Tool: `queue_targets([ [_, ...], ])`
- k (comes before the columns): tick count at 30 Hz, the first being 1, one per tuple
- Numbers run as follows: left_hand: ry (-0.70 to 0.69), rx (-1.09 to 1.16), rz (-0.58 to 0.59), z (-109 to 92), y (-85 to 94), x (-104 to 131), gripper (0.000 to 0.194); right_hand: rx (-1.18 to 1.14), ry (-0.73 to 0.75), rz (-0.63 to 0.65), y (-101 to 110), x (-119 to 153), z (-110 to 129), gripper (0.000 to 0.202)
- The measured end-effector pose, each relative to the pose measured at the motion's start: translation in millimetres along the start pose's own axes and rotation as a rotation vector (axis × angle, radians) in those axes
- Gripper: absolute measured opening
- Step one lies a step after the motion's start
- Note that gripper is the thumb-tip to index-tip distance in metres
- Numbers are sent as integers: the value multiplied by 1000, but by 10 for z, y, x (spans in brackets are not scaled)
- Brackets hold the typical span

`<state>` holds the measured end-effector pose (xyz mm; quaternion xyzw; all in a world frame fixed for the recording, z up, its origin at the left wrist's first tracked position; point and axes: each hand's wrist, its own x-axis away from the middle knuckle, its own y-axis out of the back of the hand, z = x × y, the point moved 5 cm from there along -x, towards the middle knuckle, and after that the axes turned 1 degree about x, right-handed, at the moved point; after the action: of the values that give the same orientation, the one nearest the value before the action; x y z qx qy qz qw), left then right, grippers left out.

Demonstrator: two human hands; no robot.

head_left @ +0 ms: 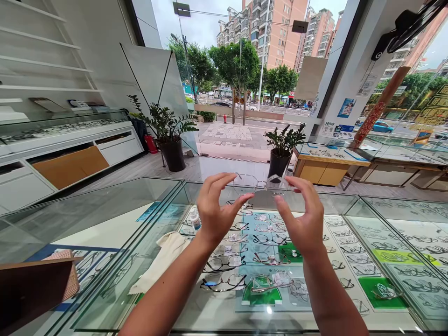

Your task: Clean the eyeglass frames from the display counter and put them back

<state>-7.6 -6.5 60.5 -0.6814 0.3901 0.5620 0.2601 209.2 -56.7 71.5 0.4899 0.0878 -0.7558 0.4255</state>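
A pair of thin-rimmed eyeglasses (262, 183) is held up above the glass counter, facing the doorway, with a clear lens on each side. My left hand (214, 211) is closed on its left end, fingertips at the upper rim and thumb below. At the other end, my right hand (305, 218) grips the right side between fingers and thumb. A small pale tag or folded piece shows by the right lens. Below my hands, rows of eyeglasses (269, 239) lie in the display case (206, 317).
A cream cloth (163, 261) and a small white bottle (195, 219) are on the left of the counter. At lower left is a brown box-like object (35, 284). Potted plants (173, 151) flank the glass door. More display cases (413, 219) stand at right.
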Motion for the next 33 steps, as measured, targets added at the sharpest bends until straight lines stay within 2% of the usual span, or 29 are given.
queue_targets([
  [2, -75, -7, -81, 44, 23, 38, 58, -87, -27, -51, 11, -9, -29, 36],
  [4, -90, -26, -119, 101, 24, 74, 59, -156, -93, -84, 2, -13, -93, 36],
  [9, -76, -73, -119, 127, -9, 106, 59, -286, -229, -49, -87, -3, -253, 35],
  [15, -142, 47, -132, 69, -17, 57, 63, -507, -376, 8, -180, -2, -389, 31],
  [23, 95, 167, -1, 239, -144, 56, 55, -804, -430, 109, -292, 27, -399, 20],
  [27, 109, 172, 55, 292, -137, -3, 55, -737, -411, 205, -270, -6, -411, 21],
  [31, -43, 106, 191, 207, -87, -97, 53, -485, -281, 255, -162, -87, -396, 33],
  [33, -123, 84, 280, 141, -77, -112, 53, -365, -208, 281, -144, -105, -359, 30],
])
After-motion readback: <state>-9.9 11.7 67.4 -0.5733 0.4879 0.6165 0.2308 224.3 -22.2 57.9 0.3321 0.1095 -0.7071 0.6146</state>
